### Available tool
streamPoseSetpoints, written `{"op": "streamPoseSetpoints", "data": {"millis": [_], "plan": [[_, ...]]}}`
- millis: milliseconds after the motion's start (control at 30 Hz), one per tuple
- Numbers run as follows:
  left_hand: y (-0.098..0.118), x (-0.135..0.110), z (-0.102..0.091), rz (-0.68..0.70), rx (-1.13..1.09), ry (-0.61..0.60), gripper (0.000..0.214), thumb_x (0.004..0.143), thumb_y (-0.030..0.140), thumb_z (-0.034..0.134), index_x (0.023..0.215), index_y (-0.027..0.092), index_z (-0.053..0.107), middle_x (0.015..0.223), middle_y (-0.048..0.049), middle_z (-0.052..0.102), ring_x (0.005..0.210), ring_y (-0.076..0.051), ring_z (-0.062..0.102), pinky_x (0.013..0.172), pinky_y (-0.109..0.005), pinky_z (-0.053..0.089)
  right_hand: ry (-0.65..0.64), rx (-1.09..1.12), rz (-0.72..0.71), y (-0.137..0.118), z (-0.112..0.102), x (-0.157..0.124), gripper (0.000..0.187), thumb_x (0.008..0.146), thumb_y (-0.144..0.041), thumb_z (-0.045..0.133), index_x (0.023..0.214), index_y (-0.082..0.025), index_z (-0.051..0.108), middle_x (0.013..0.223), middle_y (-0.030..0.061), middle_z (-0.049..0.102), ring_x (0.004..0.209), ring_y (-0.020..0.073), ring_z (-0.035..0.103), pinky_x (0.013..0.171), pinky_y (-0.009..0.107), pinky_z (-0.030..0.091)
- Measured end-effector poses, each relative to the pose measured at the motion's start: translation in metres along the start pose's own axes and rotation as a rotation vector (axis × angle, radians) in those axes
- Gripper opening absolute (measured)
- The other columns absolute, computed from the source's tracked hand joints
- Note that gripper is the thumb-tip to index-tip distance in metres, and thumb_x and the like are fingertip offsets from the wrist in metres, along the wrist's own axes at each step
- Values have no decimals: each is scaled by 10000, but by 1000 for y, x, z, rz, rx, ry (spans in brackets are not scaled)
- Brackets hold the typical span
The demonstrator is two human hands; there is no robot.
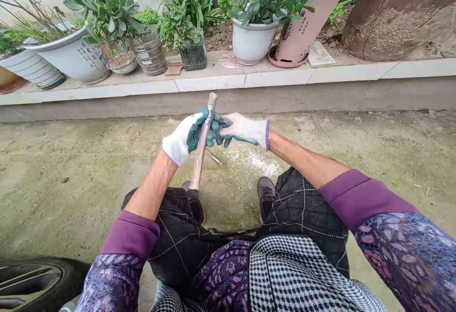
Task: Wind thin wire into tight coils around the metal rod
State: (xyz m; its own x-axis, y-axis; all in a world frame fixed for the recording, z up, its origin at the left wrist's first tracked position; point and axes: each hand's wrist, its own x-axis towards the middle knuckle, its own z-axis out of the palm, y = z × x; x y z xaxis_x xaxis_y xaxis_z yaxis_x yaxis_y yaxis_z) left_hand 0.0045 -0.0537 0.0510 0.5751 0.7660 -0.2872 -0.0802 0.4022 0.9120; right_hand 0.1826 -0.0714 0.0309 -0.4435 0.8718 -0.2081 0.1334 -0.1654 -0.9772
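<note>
A wooden stick slants upward in front of me, with silvery wire wound around it near its top end. My left hand, in a white work glove with a green coated palm, is closed around the stick just below the wire. From the other side, my right hand, gloved the same way, has its fingers curled and pressed together against the stick by the wire. What those right fingers pinch is hidden. On the ground beneath lies a short thin stick-like piece, partly covered by the held stick.
Ahead runs a low tiled ledge bearing several potted plants, among them a white pot and a tall pink pot. White powder is scattered on the concrete ground near my shoes. A vehicle wheel stands at lower left.
</note>
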Motion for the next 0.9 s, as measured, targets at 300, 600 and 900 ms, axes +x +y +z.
{"op": "streamPoseSetpoints", "data": {"millis": [300,600,900], "plan": [[5,-18,-10,101,306,41,473,645,188,791,1107,112,723,815,-25,676,483,-30,433,426,-188,337,163,-177,-8,-18,-11,-35,108,847,-228,681,877,-135,728,523,-60,491,426,63,358,387,212,289],[-18,7,-13,41,980,136,340,691,158,737,1030,181,750,593,50,592,420,-64,413,418,-200,311,185,-809,-141,-13,-5,-31,110,860,-206,640,785,-172,713,673,0,640,616,124,484,596,270,323],[-27,-12,1,-116,891,-33,182,689,266,793,843,170,780,484,15,572,357,-79,387,366,-217,265,124,-632,-186,-1,-39,-1,118,814,-209,620,842,-172,729,807,23,714,703,148,574,660,278,391]]}}
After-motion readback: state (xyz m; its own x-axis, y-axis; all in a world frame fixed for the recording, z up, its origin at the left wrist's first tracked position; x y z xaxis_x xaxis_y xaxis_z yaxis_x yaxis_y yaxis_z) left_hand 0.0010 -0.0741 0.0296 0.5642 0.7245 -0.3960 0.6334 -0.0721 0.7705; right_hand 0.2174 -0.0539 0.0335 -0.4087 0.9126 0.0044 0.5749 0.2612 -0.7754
